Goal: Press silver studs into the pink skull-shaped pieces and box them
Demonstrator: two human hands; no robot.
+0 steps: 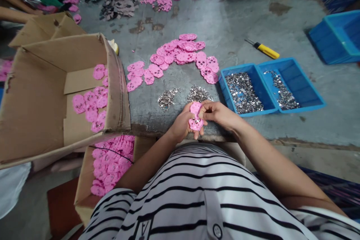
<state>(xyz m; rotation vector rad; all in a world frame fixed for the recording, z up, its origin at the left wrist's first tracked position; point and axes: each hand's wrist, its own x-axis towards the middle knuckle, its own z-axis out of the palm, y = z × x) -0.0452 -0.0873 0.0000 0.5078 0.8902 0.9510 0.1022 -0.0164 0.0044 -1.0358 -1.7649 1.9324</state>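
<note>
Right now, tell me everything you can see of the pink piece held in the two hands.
The pink piece is a flat, rounded plate, plastic by its look, with pale specks on its lower half that may be holes or metal bits. It stands tilted, long side up, over the near edge of the grey table. The left hand cradles its left side and bottom; the right hand pinches its upper right.
</note>
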